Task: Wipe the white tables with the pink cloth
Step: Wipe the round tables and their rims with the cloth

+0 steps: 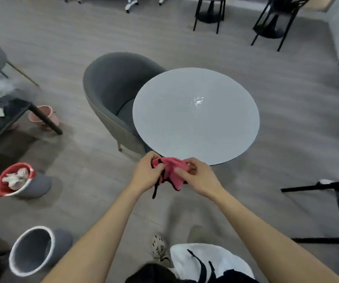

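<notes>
Holding pink cloth (pixel 170 170) bunched between left hand (pixel 146 175) and right hand (pixel 199 176), both pinching it with curled fingers, at near edge of white worktop (pixel 185 129), seemingly not on it; wiping apparently not begun, whole top left.

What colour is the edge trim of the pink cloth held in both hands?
Black. The pink cloth has a thin black hem, clearest in the head view.

Bare forearms (pixel 107 227), white garment (pixel 187 260) with black straps, perforated clog (pixel 159 249)
</notes>
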Available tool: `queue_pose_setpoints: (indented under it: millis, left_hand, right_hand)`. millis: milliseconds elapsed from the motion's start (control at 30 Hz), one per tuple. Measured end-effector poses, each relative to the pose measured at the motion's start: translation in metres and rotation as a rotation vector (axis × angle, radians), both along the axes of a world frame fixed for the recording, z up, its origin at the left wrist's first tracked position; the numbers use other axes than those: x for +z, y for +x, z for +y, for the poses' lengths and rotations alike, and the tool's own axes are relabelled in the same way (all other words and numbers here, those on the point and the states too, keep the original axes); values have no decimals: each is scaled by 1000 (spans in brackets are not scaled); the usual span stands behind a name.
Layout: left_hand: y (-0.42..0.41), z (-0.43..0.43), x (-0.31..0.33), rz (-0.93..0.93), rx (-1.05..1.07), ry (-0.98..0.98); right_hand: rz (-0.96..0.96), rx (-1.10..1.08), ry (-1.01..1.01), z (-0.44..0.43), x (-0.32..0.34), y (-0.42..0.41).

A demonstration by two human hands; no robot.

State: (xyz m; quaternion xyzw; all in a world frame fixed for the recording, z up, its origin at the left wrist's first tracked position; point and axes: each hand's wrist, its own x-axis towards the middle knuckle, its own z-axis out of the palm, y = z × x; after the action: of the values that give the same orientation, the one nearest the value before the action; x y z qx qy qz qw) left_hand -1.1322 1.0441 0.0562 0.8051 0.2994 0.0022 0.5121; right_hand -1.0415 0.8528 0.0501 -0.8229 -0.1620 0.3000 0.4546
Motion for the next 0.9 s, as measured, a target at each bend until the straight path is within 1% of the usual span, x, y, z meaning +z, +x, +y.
queue_pose_setpoints:
  millis: [100, 200, 333, 400, 533, 600, 700, 767, 800, 833, 867, 900]
  left_hand:
    - [34, 32, -1, 8, -123, -14]
    - [65, 65, -6, 20, -252, -22]
    - [102, 115, -25, 28, -239, 75]
    - [117, 139, -22, 70, -246, 92]
    - [154, 192, -15, 178, -314, 99]
    - [172, 209, -12, 220, -352, 132]
    - [197, 223, -8, 177, -413, 211]
    - [219, 235, -6, 145, -474, 205]
    - [232, 244, -8, 168, -513, 182]
    - [243, 253, -12, 211, -560, 173]
    - [252, 264, -20, 251, -604, 191]
    - [260, 275, -29, 286, -642, 253]
  right_hand:
    - [-36, -36, -59, 21, -9, 18]
    - [6, -102, -51, 50, -18, 49]
    - [9, -80, -27, 93, -30, 97]
    - [23, -79, -6, 115, -28, 118]
    - [158, -67, 20, 153, -36, 149]
    - [207, -42, -7, 168, -37, 159]
    - [127, -55, -54, 183, -25, 176]
    - [80, -130, -33, 193, -19, 194]
    - [52, -186, -46, 197, -23, 204]
    - [23, -234, -92, 200, -30, 214]
    - [-9, -264, -182, 201, -41, 223]
    - [-50, -268, -311, 201, -55, 228]
